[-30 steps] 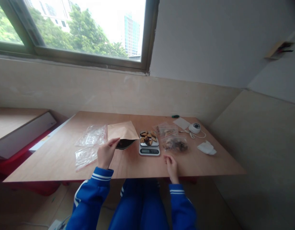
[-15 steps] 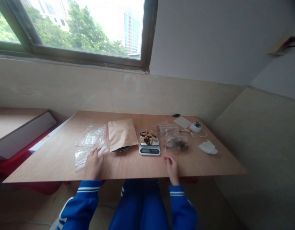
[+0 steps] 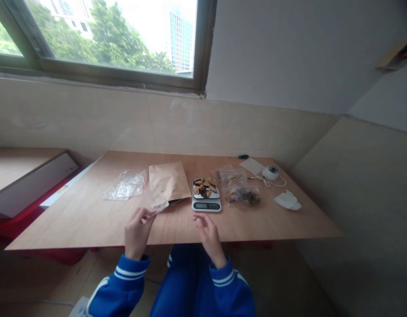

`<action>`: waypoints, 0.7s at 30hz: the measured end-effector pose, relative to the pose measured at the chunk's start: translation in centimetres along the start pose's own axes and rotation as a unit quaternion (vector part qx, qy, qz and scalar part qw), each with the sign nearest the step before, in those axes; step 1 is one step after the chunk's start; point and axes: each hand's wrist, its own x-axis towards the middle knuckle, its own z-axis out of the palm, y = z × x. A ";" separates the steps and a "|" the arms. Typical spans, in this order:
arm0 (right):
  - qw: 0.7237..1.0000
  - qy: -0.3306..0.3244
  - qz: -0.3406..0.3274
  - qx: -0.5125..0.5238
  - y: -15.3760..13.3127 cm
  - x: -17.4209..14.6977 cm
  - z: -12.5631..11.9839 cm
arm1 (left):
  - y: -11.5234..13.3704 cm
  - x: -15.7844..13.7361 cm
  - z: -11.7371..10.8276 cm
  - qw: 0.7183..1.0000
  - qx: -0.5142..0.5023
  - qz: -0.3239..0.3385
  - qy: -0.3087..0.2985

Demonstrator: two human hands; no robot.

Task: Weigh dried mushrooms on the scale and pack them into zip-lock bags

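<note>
My left hand (image 3: 138, 230) pinches a clear plastic zip bag (image 3: 160, 207), which stretches to the right over the front corner of a brown paper pouch (image 3: 168, 181). Just below a white digital kitchen scale (image 3: 206, 206), my right hand (image 3: 207, 232) hovers with its fingers apart and nothing in them. Dried brown slices (image 3: 205, 186), perhaps mushroom, are heaped on the scale's plate. Right of the scale lie zip bags (image 3: 243, 196) with dark dried pieces inside. Another clear plastic bag (image 3: 126, 185) lies flat left of the pouch.
At the table's right are a white dome camera (image 3: 270, 172) with its cable, a white card (image 3: 252, 166), a crumpled white tissue (image 3: 287, 200) and a green-handled tool (image 3: 243, 156). The wooden table (image 3: 74, 220) stands against a tiled wall under a window.
My left hand has picked a clear zip bag up off the table and carried it right, toward the pouch. My right hand has moved left, to in front of the scale.
</note>
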 end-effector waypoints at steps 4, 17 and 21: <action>0.995 -0.072 0.009 0.070 -2.6 -0.3 4.8 | 4.1 -1.9 2.4 0.992 -0.096 -0.038 -0.069; 0.975 -0.049 0.092 0.197 -3.0 0.5 2.6 | 4.1 -3.4 3.8 0.922 -0.229 0.183 -0.254; 0.981 -0.053 0.091 0.163 -3.0 0.2 2.5 | 3.8 -3.1 4.9 0.946 -0.145 0.247 -0.154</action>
